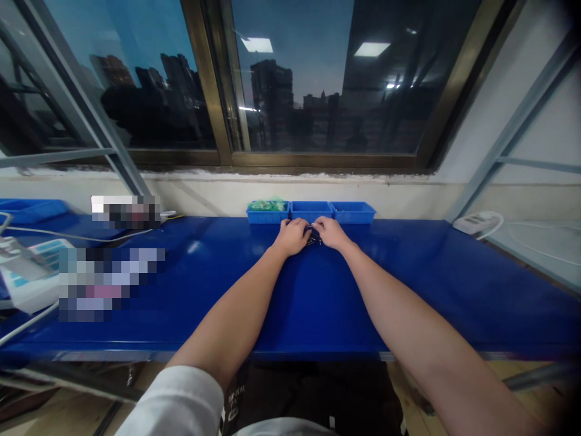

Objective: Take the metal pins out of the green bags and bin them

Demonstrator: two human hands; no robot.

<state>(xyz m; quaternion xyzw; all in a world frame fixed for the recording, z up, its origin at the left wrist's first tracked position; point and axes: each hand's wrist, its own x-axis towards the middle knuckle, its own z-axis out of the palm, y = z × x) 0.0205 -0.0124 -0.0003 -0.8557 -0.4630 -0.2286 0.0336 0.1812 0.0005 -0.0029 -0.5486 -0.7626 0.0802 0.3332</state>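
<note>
Both arms reach forward to the far side of the blue table, just before the blue bins. My left hand (294,237) rests there with its fingers curled in beside some small dark and shiny pieces (313,240). From the other side, my right hand (330,232) is closed in a pinch above the same pieces. They are too small to name, and the hands partly cover them. Whatever lies between the fingers of either hand cannot be made out.
Three joined blue bins stand against the wall; the left bin (267,215) holds green plastic bags. On the table's (218,290) left are a white device (31,275), cables and blurred-out items. A white power strip (476,222) lies at the right, by a grey metal frame (508,133).
</note>
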